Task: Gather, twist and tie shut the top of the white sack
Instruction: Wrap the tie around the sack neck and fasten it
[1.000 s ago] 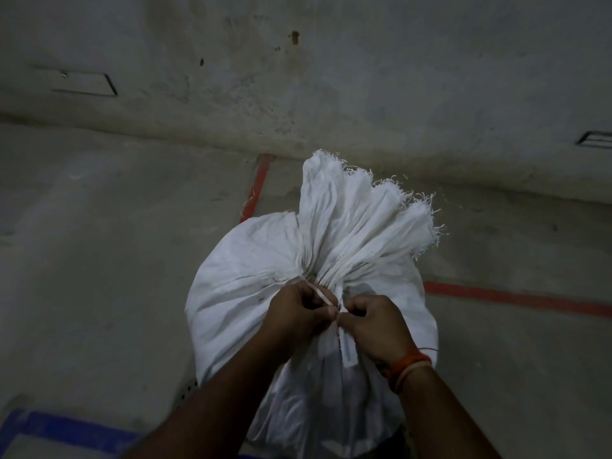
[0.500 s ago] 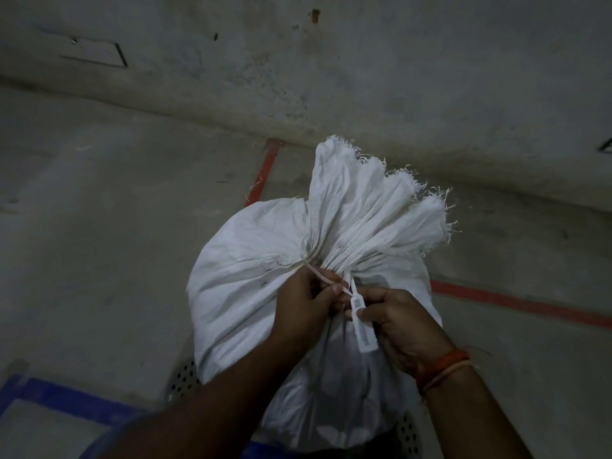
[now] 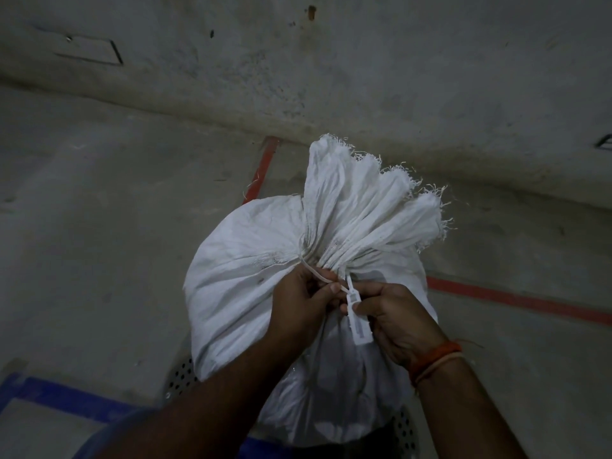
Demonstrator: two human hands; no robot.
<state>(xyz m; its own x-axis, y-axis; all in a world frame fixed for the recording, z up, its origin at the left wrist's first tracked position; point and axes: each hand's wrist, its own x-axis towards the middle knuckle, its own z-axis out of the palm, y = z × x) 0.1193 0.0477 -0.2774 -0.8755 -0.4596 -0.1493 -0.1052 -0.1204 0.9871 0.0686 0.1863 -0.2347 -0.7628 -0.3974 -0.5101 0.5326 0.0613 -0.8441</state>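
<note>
Item under check: full white woven-plastic sack, bulging, standing upright on grey concrete floor close to grey wall, approx. centre of view. Top of sack already gathered into pleated neck; frayed open edge fans up and away beyond it. Thin white plastic seal strap w/ flat printed tag runs round the neck; loop looks snug on far side, but whether it is fully cinched cannot be told. Handling, judged: cloth is soft, thin, creases readily, so pleats will spread if strap slackens; body looks packed and heavy, unlikely to shift under hand pull. Strap is smooth, narrow, prob. slippery, so a pinch close to the lock is best, w/ the other hand steadying the tag; neck itself is the place to grip the sack, not the frayed edge, which would shed threads. Left hand: fingers curled, thumb and forefinger pinching the strap tail just below the neck, forearm coming in from lower left. Right hand: fingers curled round the tag, thumb on its face, knuckles against the sack front; orange thread band on wrist. Hands sit just beside each other, nearly touching at the tag. Stage, judged: tie in progress, final pull not yet confirmed. Also noted: red floor line, blue floor line, perforated metal plate under sack.
</note>
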